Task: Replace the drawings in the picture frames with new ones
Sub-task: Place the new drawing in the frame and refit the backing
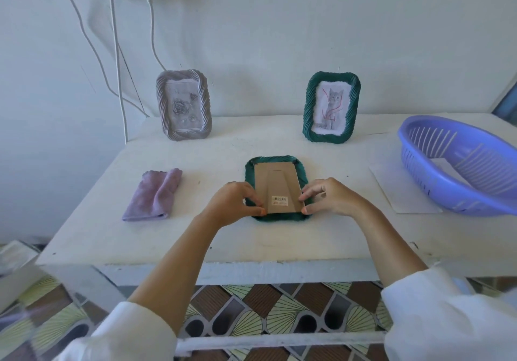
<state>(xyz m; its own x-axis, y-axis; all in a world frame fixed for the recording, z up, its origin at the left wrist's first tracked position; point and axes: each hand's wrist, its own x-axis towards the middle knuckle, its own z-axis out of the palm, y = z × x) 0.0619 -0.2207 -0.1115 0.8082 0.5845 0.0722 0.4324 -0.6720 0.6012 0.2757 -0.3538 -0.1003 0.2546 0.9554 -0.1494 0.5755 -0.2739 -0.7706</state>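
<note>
On the counter (84, 237) sit three picture frames: two upright behind, one green frame (275, 188) face-down, its cardboard backing (277, 184) pinched between both hands' fingers (253, 202).

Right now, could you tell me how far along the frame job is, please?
Nothing is clearly finished. In hand: both hands, left and right, work the cardboard backing of the face-down green frame. The grey frame with roses and the standing green frame with a cat stand untouched; old or new drawings, I cannot tell.
</note>
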